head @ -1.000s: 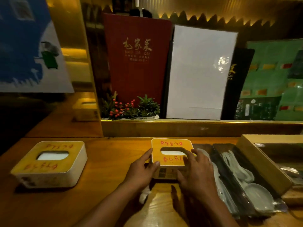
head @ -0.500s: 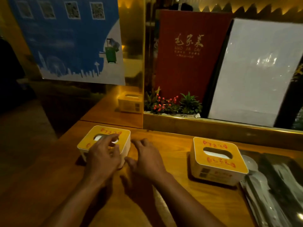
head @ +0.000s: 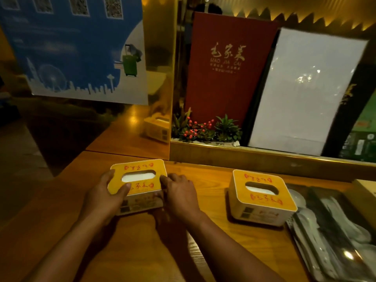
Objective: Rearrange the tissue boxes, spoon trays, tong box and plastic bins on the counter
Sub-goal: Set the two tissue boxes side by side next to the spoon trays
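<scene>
Two tissue boxes with yellow lids and red lettering are on the wooden counter (head: 213, 231). Both my hands hold the left tissue box (head: 140, 176): my left hand (head: 103, 196) grips its left side with the thumb on the lid, and my right hand (head: 179, 194) presses its right side. The box looks tilted, its near edge raised. The second tissue box (head: 262, 196) stands to the right, untouched. Spoon trays (head: 329, 231) with white spoons lie at the far right, touching that box.
A raised ledge (head: 264, 157) runs behind the counter with a small plant with red berries (head: 205, 129), a red menu (head: 227, 74) and a white board (head: 305, 94). A mirrored gold panel (head: 158, 78) stands at the back left. The counter's left edge drops to the floor.
Both hands left the right tissue box and moved to the left one. Half a second ago they were arriving at it; now they clasp its two sides and it sits a little nearer the middle.
</scene>
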Demonstrator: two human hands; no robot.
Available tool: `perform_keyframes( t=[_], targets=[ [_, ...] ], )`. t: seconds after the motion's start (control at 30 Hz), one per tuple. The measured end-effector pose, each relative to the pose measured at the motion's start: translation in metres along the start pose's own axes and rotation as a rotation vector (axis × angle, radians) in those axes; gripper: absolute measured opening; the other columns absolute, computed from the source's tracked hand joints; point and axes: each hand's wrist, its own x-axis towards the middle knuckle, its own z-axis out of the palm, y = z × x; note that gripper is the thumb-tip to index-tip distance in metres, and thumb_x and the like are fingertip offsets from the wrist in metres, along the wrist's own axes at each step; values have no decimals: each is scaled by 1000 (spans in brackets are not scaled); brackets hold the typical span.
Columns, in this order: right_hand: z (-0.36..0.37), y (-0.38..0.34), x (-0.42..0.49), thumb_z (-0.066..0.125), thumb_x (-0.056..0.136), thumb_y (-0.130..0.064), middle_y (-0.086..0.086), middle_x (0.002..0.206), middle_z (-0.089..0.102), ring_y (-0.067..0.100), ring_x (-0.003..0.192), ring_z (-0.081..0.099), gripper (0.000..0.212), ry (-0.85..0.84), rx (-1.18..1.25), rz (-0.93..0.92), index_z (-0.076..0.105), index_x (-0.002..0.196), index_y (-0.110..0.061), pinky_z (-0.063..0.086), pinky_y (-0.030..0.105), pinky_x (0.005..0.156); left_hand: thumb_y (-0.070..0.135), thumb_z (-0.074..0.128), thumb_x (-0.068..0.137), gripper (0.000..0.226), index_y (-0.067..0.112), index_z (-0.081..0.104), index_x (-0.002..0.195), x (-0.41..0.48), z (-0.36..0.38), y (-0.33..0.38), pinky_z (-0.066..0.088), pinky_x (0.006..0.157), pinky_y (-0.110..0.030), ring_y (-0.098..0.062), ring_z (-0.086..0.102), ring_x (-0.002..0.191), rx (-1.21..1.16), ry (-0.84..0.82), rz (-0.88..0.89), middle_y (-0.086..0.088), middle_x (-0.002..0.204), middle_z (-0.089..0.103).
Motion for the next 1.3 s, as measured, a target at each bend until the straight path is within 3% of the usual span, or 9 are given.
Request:
perform_keyframes(
  t=[0.17, 0.33, 0.43, 0.53, 0.7, 0.93, 1.07, 1.17, 1.3],
  targets=[
    [-21, 39, -22, 68, 81, -52, 1, 131, 61, 30, 121, 46, 56, 97, 3, 71, 54, 129, -25, 41, 46, 94, 35, 73, 86, 63, 24, 50, 144, -7, 41, 27, 60, 68, -43, -36, 60, 116, -25, -52, 40, -14, 143, 54],
    [-46, 63, -54, 66, 85, -51, 3, 141, 56, 32, 133, 39, 60, 141, -70, 186, 52, 136, -25, 35, 47, 102, 34, 74, 86, 62, 22, 53, 142, -17, 75, 45, 54, 65, -28, -32, 57, 123, -57, -160, 125, -13, 145, 53],
    [-47, 76, -73, 62, 88, -48, 2, 132, 62, 33, 130, 43, 46, 194, -141, 238, 57, 127, -24, 37, 48, 102, 37, 76, 84, 62, 21, 56, 140, -23, 91, 54, 58, 78, -36, -29, 58, 122, -60, -194, 170, -11, 142, 57],
    [-44, 87, -90, 63, 86, -48, 4, 127, 65, 33, 128, 44, 47, 240, -211, 287, 59, 125, -22, 37, 49, 105, 38, 76, 83, 62, 23, 56, 140, -29, 104, 60, 58, 83, -37, -29, 59, 122, -53, -244, 188, -10, 141, 58],
    [-42, 94, -110, 73, 77, -54, 9, 141, 57, 36, 140, 36, 71, 212, -225, 352, 54, 137, -21, 28, 57, 115, 37, 77, 83, 62, 22, 56, 140, -35, 116, 65, 56, 91, -40, -27, 57, 125, -56, -286, 229, -9, 142, 58],
    [-40, 93, -113, 68, 84, -48, 4, 164, 20, 33, 151, 9, 62, 254, -176, 360, 49, 140, -27, 22, 60, 117, 37, 76, 84, 61, 21, 56, 139, -35, 120, 63, 57, 86, -39, -30, 58, 124, -47, -288, 254, -11, 142, 57],
    [-42, 95, -114, 69, 84, -47, 8, 156, 36, 33, 146, 26, 60, 265, -117, 431, 50, 138, -30, 31, 55, 114, 36, 75, 85, 61, 21, 55, 141, -39, 128, 66, 58, 71, -30, -30, 62, 117, -71, -299, 251, -11, 141, 58],
    [-45, 98, -114, 66, 86, -48, 4, 140, 52, 27, 134, 41, 52, 300, -104, 438, 55, 133, -28, 40, 47, 106, 38, 74, 85, 61, 21, 54, 141, -40, 134, 68, 58, 79, -37, -30, 61, 119, -70, -276, 255, -11, 141, 58],
    [-50, 100, -112, 63, 88, -49, -3, 131, 56, 20, 125, 44, 46, 325, -73, 458, 58, 130, -29, 41, 40, 102, 38, 72, 87, 61, 18, 54, 142, -42, 138, 70, 58, 85, -41, -32, 59, 121, -82, -261, 250, -12, 142, 57]
  ],
)
